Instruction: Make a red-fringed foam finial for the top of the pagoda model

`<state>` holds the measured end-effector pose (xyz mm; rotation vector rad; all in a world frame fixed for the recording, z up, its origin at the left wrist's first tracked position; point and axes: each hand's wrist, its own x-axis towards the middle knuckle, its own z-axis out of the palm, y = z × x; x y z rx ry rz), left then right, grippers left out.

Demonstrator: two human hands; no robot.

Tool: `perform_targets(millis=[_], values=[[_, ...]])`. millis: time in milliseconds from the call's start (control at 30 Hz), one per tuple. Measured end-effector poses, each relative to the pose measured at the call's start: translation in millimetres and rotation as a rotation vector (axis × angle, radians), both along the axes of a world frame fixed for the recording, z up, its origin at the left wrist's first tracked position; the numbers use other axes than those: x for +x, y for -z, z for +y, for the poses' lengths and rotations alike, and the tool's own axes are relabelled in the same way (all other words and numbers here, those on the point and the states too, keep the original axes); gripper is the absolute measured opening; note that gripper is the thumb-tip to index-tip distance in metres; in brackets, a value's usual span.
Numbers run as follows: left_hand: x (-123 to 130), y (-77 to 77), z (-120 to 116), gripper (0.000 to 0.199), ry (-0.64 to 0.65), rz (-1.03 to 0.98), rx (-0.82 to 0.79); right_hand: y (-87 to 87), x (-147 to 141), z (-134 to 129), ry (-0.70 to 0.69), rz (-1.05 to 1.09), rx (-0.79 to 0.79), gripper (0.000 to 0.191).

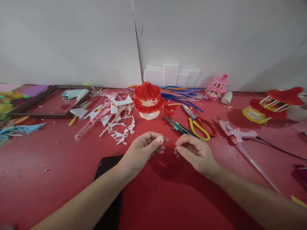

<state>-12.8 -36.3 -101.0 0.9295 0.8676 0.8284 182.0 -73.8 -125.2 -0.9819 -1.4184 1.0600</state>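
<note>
My left hand [146, 148] pinches a small white foam piece [161, 139] between thumb and forefinger. Facing it, my right hand [195, 151] is closed on a short, thin red strip [173, 145], perhaps a bit of pipe cleaner. A narrow gap lies between the two hands, above the red table. Just beyond them stands a little pavilion model [148, 101] with a fuzzy red two-tier roof and a pale base. A utility knife [177, 125] and scissors [200, 124] with yellow and red handles lie close to my right hand.
A pink glue gun [236, 132] with its cord lies at right, near a tilted red and yellow model [275, 105]. White foam scraps [121, 131] litter the left middle. Pipe cleaners [184, 93] and foam boards [170, 75] are at the wall. A black phone [109, 166] lies under my left forearm.
</note>
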Motion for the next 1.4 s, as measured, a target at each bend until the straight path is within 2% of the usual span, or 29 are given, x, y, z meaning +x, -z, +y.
perform_targets(millis=[100, 233, 467, 733, 1000, 1300, 1400], values=[[0.3, -1.2, 0.5, 0.040, -0.041, 0.032, -0.081, 1.6, -1.7, -1.1, 0.000, -0.036, 0.041, 0.004], [1.7, -1.5, -0.9, 0.038, 0.041, 0.052, -0.168, 3.7, -2.5, -1.0, 0.012, -0.130, 0.111, 0.005], [2.7, -6.2, -2.5, 0.041, 0.134, -0.068, -0.246, 5.0, -1.6, 1.2, 0.019, -0.125, 0.098, 0.005], [0.5, -6.6, -3.7, 0.032, 0.187, 0.001, -0.226, 2.9, -1.8, -0.4, -0.022, -0.161, 0.117, 0.006], [0.3, -6.7, -2.5, 0.027, 0.191, 0.072, -0.207, 1.9, -0.4, 0.7, -0.053, -0.181, 0.070, 0.008], [-0.1, -4.8, -4.1, 0.029, 0.204, 0.109, -0.179, 1.9, 1.2, 0.3, -0.085, -0.165, 0.018, 0.006], [-0.1, -4.8, -3.0, 0.030, 0.170, 0.101, -0.142, -0.3, -1.0, 0.3, -0.101, -0.111, -0.017, 0.008]])
